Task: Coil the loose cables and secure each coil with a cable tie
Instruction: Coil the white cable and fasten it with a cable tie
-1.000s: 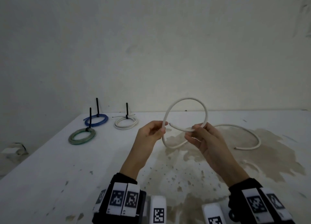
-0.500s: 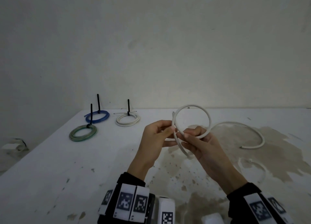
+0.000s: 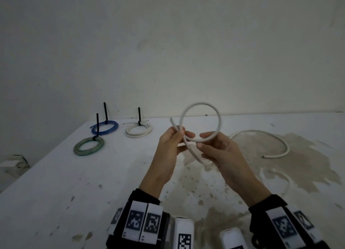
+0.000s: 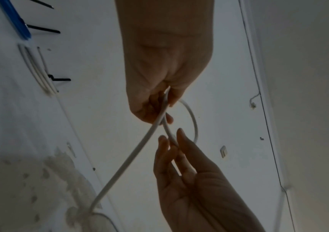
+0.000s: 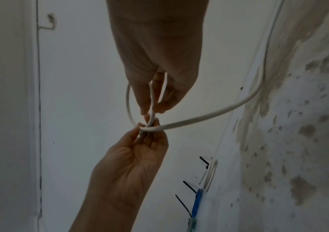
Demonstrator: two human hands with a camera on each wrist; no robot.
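A loose white cable (image 3: 218,118) forms one upright loop above the table (image 3: 71,192). My left hand (image 3: 180,133) pinches the spot where the strands cross, and the short free end sticks up past its thumb. My right hand (image 3: 202,140) holds the bottom of the loop between thumb and fingers. The rest of the cable (image 3: 261,132) trails right and lies in an arc on the table. In the left wrist view my left hand (image 4: 165,102) pinches the cable (image 4: 139,149). In the right wrist view my right hand (image 5: 152,106) grips the loop (image 5: 127,100).
At the far left of the table lie three tied coils, each with a black cable tie sticking up: blue (image 3: 104,128), green (image 3: 88,147) and white (image 3: 139,132). A thin pale strand (image 3: 285,181) lies on the stained patch at the right. A wall stands behind the table.
My hands have come closer together and the loop has grown smaller. The cable's free end now pokes up past my left thumb. The trailing part has shifted a little on the table.
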